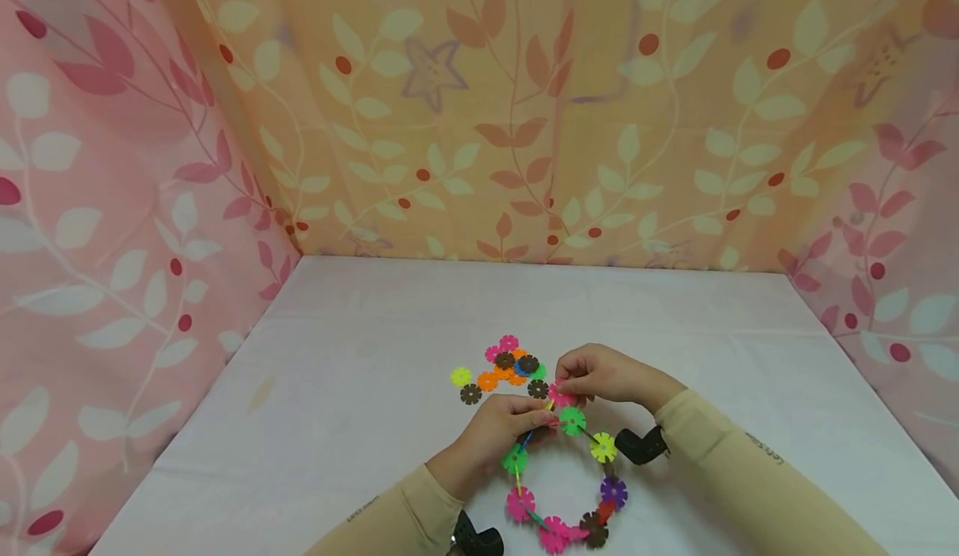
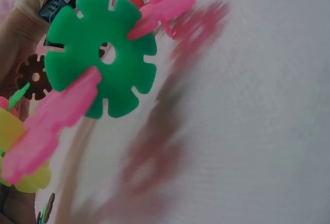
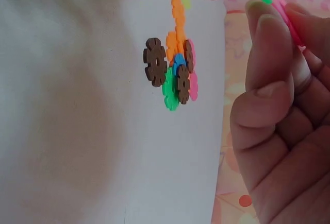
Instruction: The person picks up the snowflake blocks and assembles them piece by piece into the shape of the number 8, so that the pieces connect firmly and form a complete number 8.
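Notched plastic snowflake discs in several colours are slotted together into a ring (image 1: 520,503), lifted at its far side by both hands. The right hand (image 1: 603,373) pinches a pink snowflake disc (image 1: 559,395) between thumb and fingertips; in the right wrist view this pink disc (image 3: 289,26) appears nearly edge-on. With thumb and fingers, the left hand (image 1: 498,429) holds the ring's upper left part, close to a yellow disc (image 1: 550,405). A green disc (image 2: 129,69) with pink discs slotted into it fills much of the left wrist view. The left fingers partly cover the join.
Beyond the hands lies a loose pile of snowflake discs, including an orange one (image 1: 488,381), a brown one (image 1: 470,394) and a yellow one (image 1: 460,376). A white cloth (image 1: 360,356) covers the table. Patterned curtains (image 1: 517,106) stand around its back and sides.
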A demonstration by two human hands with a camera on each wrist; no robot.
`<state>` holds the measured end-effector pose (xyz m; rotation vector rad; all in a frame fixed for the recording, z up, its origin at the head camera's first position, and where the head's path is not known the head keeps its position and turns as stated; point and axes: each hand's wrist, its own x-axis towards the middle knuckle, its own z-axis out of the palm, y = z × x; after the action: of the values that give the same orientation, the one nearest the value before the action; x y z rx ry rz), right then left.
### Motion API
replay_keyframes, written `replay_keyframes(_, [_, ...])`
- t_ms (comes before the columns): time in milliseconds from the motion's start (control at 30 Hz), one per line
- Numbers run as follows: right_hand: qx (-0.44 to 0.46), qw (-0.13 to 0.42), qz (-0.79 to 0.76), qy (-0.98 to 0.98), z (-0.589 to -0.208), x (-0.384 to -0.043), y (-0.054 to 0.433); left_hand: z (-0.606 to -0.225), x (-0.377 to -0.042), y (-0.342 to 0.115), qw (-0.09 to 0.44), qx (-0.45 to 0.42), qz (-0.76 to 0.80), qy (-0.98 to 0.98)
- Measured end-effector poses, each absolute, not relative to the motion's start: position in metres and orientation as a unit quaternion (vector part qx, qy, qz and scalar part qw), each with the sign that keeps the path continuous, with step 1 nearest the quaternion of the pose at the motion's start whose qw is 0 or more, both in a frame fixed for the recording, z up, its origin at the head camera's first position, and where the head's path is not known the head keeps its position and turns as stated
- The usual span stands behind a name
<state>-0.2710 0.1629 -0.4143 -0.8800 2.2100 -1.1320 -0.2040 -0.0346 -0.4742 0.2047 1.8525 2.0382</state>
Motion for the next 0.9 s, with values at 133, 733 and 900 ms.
replay_keyframes(133, [-0.331,0.26,-0.415,0.807,-0.4132,-0.2717,0.1622,-0.4732,-0.2045,-0.0349,0.193,0.077,0.718,0.664])
replay_keyframes(733, [-0.375,0.288,-0.413,0.778,-0.4185,-0.2711,0.159,-0.4701,-0.2004,-0.0318,0.173,0.114,0.668,0.714])
replay_keyframes(900, [-0.356,0.288,-0.385,0.801,-0.4193,-0.2699,0.1591,-0.4704,-0.1997,-0.0336,0.181,0.096,0.656,0.726])
